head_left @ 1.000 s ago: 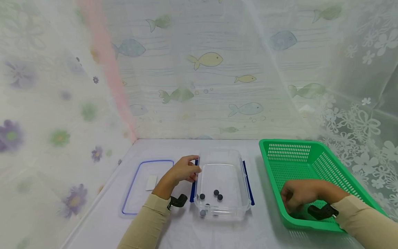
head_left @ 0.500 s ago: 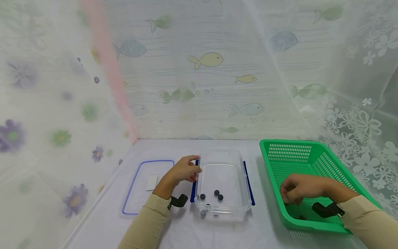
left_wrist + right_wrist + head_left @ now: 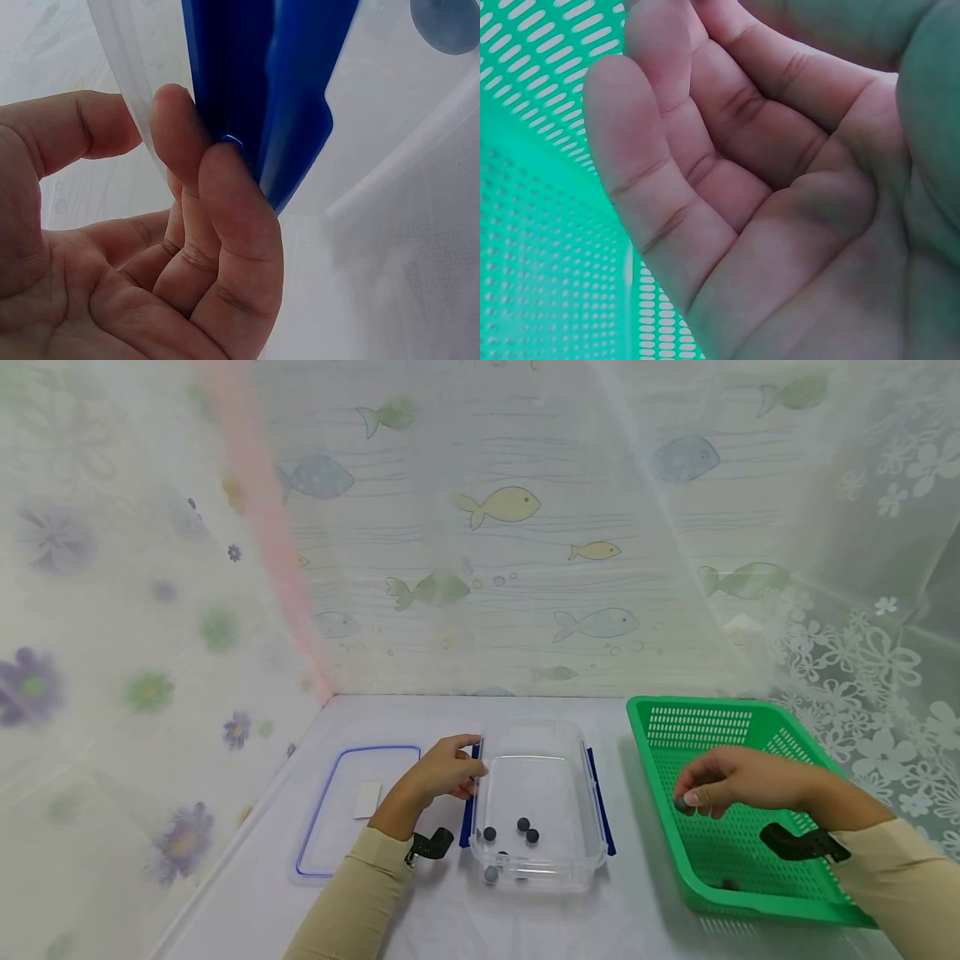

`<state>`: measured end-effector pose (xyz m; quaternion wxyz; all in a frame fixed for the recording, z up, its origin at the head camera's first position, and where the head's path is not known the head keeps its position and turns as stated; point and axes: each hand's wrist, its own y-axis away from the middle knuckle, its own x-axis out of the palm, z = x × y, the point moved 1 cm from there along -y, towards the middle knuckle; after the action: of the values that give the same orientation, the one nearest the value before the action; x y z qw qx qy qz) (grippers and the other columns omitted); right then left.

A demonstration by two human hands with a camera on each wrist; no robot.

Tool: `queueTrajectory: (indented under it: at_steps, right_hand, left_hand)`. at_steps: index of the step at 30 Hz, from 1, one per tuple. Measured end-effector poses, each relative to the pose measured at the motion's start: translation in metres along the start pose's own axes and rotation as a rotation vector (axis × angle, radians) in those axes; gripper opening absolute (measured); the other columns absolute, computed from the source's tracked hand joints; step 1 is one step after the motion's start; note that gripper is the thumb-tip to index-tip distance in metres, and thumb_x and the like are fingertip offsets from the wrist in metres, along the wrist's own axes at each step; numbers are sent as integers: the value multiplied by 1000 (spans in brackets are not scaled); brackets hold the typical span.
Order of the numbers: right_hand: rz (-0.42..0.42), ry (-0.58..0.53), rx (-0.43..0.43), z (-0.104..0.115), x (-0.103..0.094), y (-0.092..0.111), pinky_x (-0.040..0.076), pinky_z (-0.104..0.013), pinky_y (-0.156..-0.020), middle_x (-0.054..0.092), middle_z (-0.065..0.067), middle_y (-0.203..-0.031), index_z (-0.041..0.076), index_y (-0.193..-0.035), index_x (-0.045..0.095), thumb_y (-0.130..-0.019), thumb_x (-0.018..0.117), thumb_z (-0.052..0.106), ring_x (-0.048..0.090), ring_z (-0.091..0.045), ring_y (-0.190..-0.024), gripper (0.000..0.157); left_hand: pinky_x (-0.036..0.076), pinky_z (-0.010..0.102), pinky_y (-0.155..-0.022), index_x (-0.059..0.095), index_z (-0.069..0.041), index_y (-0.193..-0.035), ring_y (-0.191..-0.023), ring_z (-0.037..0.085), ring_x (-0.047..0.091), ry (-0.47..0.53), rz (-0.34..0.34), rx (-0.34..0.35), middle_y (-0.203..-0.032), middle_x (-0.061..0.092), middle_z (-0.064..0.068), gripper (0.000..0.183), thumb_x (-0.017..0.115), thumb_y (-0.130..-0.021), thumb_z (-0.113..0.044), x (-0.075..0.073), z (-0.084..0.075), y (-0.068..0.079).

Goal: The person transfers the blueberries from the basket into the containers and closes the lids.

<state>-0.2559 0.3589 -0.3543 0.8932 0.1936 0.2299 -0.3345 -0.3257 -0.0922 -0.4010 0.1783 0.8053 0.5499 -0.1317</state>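
Head cam: R hand (image 3: 729, 778) pinches dk sphere (image 3: 681, 804) over slotted plastic bskt (image 3: 750, 902).

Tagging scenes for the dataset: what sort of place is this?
Probably a makeshift tabletop booth: a white tabletop, a fish-print sheet behind it, and flower-print sheets on both sides.

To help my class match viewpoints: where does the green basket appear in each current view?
Head: green basket at the lower right.
Left wrist: not in it.
Right wrist: left side, behind the right hand.
Shared landmark: right hand, in the head and right wrist views.
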Motion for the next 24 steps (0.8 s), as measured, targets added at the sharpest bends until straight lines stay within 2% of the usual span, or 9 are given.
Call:
queueTrajectory:
  at_steps: [8,17,24]
  right_hand:
    - [-40,55,-30,20,-3,-8,61,-38,-79,73,-15,-108,7,-119,72,-105,62,18,69,-31,-89,20]
    - [-115,45,-32,34,1,-25,59,-39,-76,72,-19,-101,5,-111,69,-100,70,20,66,-35,-86,18]
    - [-154,79,-18,40,4,-39,60,-39,-78,72,-11,-102,10,-110,71,-98,73,25,68,-31,-89,20]
  left_hand:
    - [63,34,-67,39,-9,-160,-68,19,67,0,1,0,-105,67,15,73,70,-94,-17,0,0,0]
    - [63,34,-68,38,-8,-160,-68,19,67,2,4,4,-106,67,15,75,72,-93,-18,0,0,0]
    - [62,33,-66,37,-8,-160,-67,19,67,6,8,0,-105,66,17,75,71,-94,-18,0,0,-1]
